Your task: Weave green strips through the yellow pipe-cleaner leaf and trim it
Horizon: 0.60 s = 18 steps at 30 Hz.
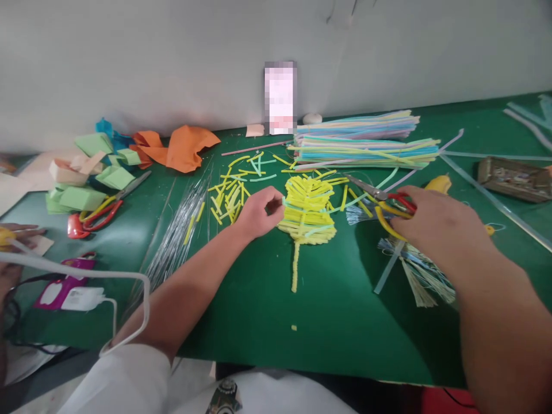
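A leaf shape made of yellow pipe cleaners (308,201), with a few pale green pieces across it and a stem toward me, lies flat on the green table. At its left edge my left hand (262,214) is closed in a pinch, its fingertips on the leaf's rim. My right hand (435,221) is closed around the red and yellow handles of a pair of scissors (379,195). Their blades point left, to the right of the leaf. Short cut pipe cleaner pieces (230,198), yellow and green, are scattered beyond and left of the leaf.
Bundles of pastel pipe cleaners (362,150) lie along the wall, beside a propped phone (280,98). Thin wires (179,224), folded papers (81,195) and other scissors (103,214) lie left. A brown tray (515,179) is at right. Another person's hand (26,238) shows far left.
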Tool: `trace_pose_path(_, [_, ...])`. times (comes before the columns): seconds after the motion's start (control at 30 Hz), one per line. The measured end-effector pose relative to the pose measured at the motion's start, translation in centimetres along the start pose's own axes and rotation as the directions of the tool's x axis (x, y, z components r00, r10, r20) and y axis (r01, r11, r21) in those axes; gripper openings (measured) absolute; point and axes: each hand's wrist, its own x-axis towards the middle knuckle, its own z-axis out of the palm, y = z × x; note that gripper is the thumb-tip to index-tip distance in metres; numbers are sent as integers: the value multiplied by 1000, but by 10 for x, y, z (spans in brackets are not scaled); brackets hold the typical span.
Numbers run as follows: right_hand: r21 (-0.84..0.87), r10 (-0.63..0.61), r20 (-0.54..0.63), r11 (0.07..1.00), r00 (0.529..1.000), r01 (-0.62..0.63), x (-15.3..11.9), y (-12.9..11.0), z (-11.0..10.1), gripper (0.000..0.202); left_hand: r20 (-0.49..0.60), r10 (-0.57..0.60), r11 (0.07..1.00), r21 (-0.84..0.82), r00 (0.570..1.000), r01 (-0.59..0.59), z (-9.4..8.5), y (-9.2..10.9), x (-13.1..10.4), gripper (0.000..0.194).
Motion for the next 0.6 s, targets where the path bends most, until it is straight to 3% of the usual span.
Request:
trace_pose_path(0.1, [74,74,8,994,997,-74,-1,1,-5,49,-4,2,1000,-26,1000,-3,0,-1,1,7])
trace_pose_path(0.23, [99,97,28,990,995,-99,-6,5,-11,53,12,-102,986,-132,995,103,1,-3,2,4])
trace_pose_path(0.47, [-102,272,133,960,953,-260,-16,13,-25,57,84,-222,955,-182,971,234,1,-1,3,5])
trace_pose_path(0.6, [-69,250,98,967,963,-244,-13,14,-21,73,88,-244,947,-192,966,257,1,-2,3,4])
